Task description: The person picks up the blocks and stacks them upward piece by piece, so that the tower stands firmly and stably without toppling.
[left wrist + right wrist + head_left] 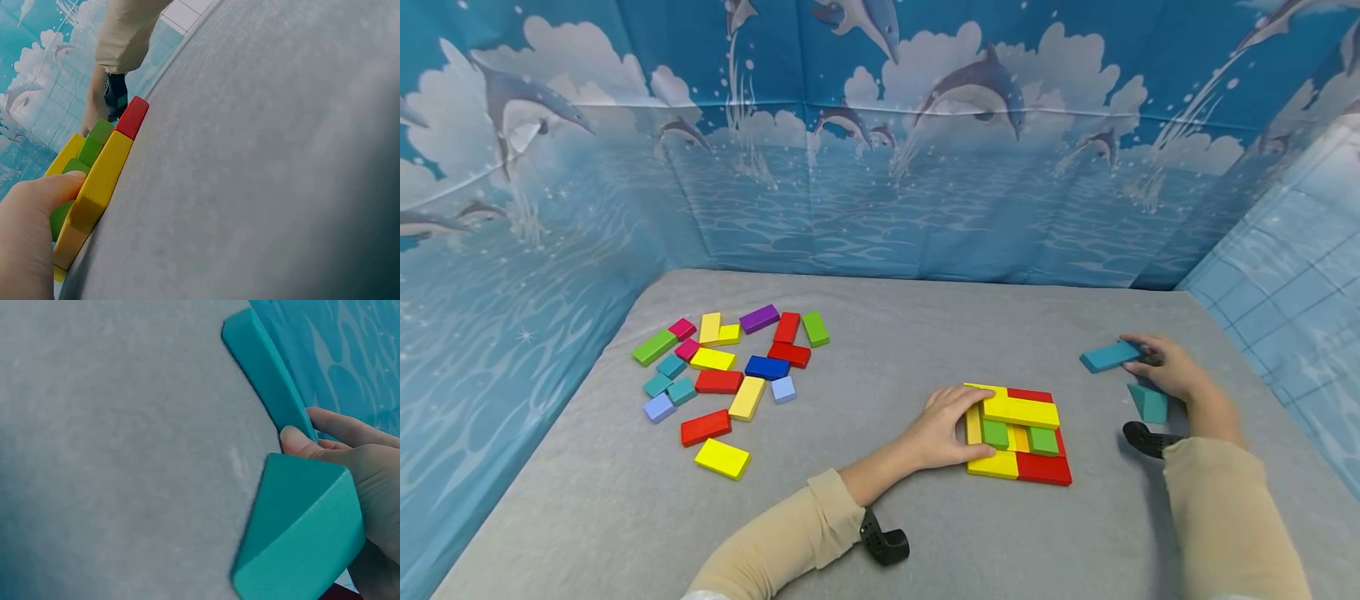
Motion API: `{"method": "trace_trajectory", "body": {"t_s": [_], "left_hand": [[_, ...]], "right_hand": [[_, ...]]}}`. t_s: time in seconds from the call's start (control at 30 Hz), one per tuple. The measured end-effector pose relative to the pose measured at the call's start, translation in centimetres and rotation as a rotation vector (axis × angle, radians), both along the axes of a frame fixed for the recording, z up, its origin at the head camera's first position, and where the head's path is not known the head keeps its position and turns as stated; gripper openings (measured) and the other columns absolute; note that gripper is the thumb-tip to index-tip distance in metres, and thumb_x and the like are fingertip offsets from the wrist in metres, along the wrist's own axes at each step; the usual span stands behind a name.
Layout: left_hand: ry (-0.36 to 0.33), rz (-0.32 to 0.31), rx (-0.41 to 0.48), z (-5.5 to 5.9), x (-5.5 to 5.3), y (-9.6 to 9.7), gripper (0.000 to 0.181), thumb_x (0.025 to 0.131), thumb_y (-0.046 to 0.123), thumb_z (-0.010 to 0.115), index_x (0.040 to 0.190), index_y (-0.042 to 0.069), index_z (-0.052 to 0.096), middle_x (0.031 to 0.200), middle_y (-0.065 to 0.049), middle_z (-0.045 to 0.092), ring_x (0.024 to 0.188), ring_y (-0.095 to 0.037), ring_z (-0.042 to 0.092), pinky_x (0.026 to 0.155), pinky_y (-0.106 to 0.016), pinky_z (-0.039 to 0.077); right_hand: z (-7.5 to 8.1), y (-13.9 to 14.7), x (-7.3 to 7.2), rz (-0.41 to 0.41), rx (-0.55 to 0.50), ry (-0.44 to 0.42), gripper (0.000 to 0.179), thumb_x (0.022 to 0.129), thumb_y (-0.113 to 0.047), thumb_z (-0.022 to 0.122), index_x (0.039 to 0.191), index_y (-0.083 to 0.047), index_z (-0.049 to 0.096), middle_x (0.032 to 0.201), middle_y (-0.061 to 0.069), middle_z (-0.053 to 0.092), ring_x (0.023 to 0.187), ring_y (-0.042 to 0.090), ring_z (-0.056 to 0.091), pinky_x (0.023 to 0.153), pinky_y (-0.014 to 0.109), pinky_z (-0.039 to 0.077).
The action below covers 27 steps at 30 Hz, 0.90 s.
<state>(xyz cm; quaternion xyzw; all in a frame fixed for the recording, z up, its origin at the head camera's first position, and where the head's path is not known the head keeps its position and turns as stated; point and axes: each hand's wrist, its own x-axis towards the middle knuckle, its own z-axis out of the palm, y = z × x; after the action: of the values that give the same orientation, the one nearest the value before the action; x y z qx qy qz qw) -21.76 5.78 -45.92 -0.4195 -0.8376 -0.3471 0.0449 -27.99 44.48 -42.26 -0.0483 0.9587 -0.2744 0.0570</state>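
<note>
At the right, my right hand pinches the near end of a flat teal rectangular block between thumb and fingers. Just in front of that hand lies a teal triangular block, large in the right wrist view. My left hand touches the left side of a low layered stack of blocks, fingers and thumb spread apart. Its fingertips reach the left end of the top yellow block, while the thumb lies by a green block. Yellow and red blocks form the stack's bottom layer.
Loose blocks in several colours spread over the left of the grey cloth, among them a blue block and a purple block. A dolphin-print curtain closes off the back and sides. Black wrist-camera mounts jut from both wrists.
</note>
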Motion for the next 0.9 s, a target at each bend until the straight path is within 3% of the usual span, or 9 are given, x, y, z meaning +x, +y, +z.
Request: {"method": "trace_trajectory", "body": {"t_s": [0.33,0.6,0.77,0.83,0.9], "left_hand": [[0.015,0.006,-0.009,0.2,0.1,0.0,0.068,0.079,0.040,0.069,0.136,0.015,0.040,0.133,0.000,0.046,0.125,-0.012,0.038,0.105,-0.036,0.025],[0.009,0.004,-0.011,0.2,0.1,0.0,0.068,0.079,0.040,0.069,0.136,0.014,0.040,0.133,0.000,0.046,0.125,-0.013,0.038,0.106,-0.037,0.025],[0.004,0.002,-0.006,0.1,0.1,-0.1,0.068,0.080,0.040,0.068,0.136,0.015,0.039,0.133,0.000,0.046,0.125,-0.012,0.038,0.105,-0.037,0.025],[0.002,0.001,-0.008,0.1,0.1,-0.1,0.068,0.080,0.040,0.068,0.136,0.015,0.039,0.133,0.000,0.046,0.125,-0.012,0.038,0.105,-0.037,0.025],[-0.001,0.002,-0.007,0.1,0.1,-0.1,0.068,0.080,0.040,0.068,0.137,0.015,0.039,0.133,0.000,0.046,0.125,-0.012,0.038,0.105,-0.037,0.025]], "right_hand": [[-0.6,-0.3,0.3,-0.092,-0.012,0.060,0.053,0.090,-0.035,0.056,0.121,0.006,0.046,0.120,0.034,0.037,0.104,0.049,0.037,0.076,0.058,0.036],[0.3,-2.3,0.9,-0.063,-0.039,0.125,0.052,0.088,-0.035,0.059,0.120,0.005,0.048,0.121,0.032,0.041,0.107,0.048,0.041,0.083,0.059,0.037],[-0.5,-3.6,1.3,-0.006,-0.074,0.238,0.048,0.083,-0.041,0.064,0.116,-0.008,0.054,0.116,0.012,0.050,0.101,0.024,0.045,0.083,0.027,0.043],[-0.5,-4.7,2.3,0.024,-0.089,0.275,0.044,0.082,-0.041,0.066,0.113,-0.012,0.056,0.111,0.004,0.052,0.095,0.014,0.045,0.077,0.014,0.040],[0.6,-6.5,3.9,0.070,-0.131,0.272,0.039,0.082,-0.034,0.068,0.112,-0.011,0.057,0.109,0.005,0.053,0.093,0.011,0.045,0.077,0.013,0.039]]}}
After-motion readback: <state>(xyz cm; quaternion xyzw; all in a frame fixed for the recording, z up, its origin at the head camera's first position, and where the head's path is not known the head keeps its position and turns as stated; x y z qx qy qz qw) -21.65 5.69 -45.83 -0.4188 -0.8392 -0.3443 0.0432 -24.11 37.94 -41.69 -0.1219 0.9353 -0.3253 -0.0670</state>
